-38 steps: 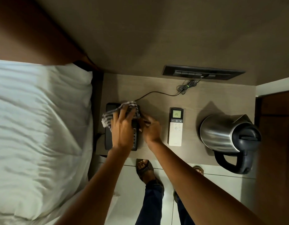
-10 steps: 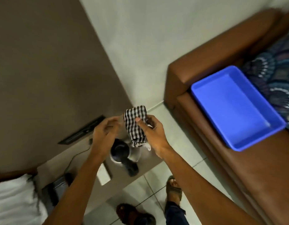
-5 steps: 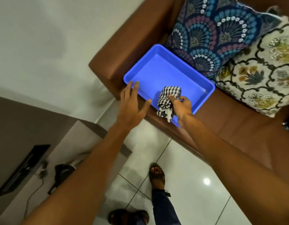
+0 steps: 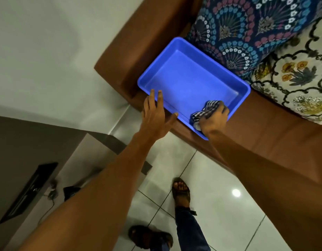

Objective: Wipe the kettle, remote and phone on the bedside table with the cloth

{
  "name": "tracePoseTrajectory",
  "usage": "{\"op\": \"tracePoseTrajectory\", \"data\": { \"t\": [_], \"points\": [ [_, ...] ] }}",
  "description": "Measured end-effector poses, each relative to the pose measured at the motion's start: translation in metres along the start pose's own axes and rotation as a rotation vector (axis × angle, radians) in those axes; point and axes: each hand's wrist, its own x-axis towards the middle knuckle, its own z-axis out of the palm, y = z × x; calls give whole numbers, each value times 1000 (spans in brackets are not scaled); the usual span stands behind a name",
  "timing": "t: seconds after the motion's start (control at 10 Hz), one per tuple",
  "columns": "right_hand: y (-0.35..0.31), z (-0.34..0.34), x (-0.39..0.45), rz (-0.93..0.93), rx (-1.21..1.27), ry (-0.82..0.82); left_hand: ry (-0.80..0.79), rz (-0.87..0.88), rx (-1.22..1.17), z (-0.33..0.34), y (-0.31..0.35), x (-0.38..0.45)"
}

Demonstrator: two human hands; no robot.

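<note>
Holding: the right hand (image 4: 213,117) has its fingers closed around the checked cloth (image 4: 204,111), low inside the blue tray (image 4: 176,51) at its near right corner.
Cloth: soft and light (it bunches in the grip), not slippery; a pinch on any fold is probably enough.
Left hand (image 4: 154,113): flat, fingers spread and empty, the tips at the tray's near rim.
Arms: both stretched forward over the tiled floor (image 4: 220,214) to the brown sofa (image 4: 265,142).
</note>
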Motion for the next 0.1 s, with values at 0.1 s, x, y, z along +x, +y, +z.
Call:
{"op": "tracePoseTrajectory", "data": {
  "t": [0.1],
  "points": [
    [-10, 11, -23, -216, -164, 23, 41, -67, 45, -28, -25, -13]
  ]
}}
